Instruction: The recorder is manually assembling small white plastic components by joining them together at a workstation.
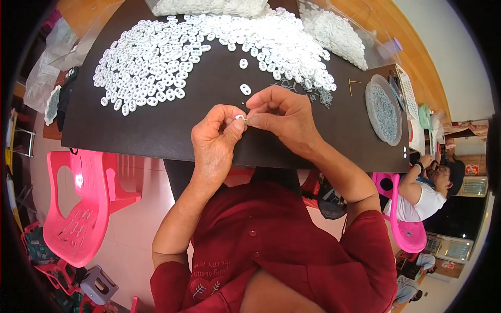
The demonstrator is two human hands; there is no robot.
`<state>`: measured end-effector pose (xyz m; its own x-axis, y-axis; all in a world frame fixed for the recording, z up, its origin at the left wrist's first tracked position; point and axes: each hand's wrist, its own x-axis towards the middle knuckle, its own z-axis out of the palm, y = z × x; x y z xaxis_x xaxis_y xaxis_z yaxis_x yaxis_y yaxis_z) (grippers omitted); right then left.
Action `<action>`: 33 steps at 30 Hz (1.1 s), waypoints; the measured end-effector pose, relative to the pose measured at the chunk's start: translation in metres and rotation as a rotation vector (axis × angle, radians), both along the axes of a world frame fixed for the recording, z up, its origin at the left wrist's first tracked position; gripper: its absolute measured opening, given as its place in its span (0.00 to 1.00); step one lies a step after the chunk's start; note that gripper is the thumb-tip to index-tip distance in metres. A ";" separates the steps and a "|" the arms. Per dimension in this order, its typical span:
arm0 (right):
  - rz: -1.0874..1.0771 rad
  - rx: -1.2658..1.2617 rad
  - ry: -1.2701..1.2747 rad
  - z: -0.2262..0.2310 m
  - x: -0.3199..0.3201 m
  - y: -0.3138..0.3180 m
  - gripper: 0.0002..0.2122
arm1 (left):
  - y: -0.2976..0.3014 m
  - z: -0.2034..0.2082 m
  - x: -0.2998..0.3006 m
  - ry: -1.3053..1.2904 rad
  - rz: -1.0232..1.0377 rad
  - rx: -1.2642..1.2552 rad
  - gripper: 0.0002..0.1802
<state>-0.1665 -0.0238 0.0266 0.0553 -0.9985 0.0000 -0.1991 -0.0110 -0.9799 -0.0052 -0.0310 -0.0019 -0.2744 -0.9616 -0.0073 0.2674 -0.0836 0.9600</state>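
Note:
Just above the table's near edge, my left hand (213,141) is closed, pinching a small white oval plastic piece (240,117) between thumb and fingertips. My right hand (287,117) meets it from the right, its thumb and index finger pressed together at the piece. Something thin and small is between those fingertips, too tiny to name. Beyond my hands lie two loose white oval pieces with two holes, one (245,89) nearer and one (243,63) farther. A small heap of thin grey screw-like pieces (319,95) rests past my right hand.
Across the dark table (146,133) spreads a big heap of white oval pieces (151,60). Clear bins of white parts (334,34) stand behind. A round tub (371,107) of grey pieces sits right. A pink chair (78,208) stands left; another person (425,195) sits right.

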 end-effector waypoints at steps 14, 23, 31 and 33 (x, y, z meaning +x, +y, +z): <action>-0.036 0.005 0.017 0.000 0.005 0.001 0.08 | 0.002 0.000 0.002 -0.021 0.020 -0.027 0.02; -0.030 0.015 -0.017 -0.001 0.006 0.000 0.08 | 0.003 -0.004 0.002 -0.040 0.034 -0.047 0.02; -0.076 -0.054 0.049 -0.003 0.012 0.001 0.07 | 0.006 -0.011 -0.007 -0.309 0.195 -0.364 0.03; -0.067 -0.048 0.030 -0.002 0.015 0.000 0.07 | 0.005 -0.012 -0.006 -0.160 0.241 -0.289 0.02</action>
<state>-0.1515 -0.0240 0.0247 -0.0109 -0.9988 0.0468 -0.2304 -0.0430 -0.9722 -0.0115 -0.0262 -0.0137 -0.0587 -0.9669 0.2481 0.0916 0.2423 0.9659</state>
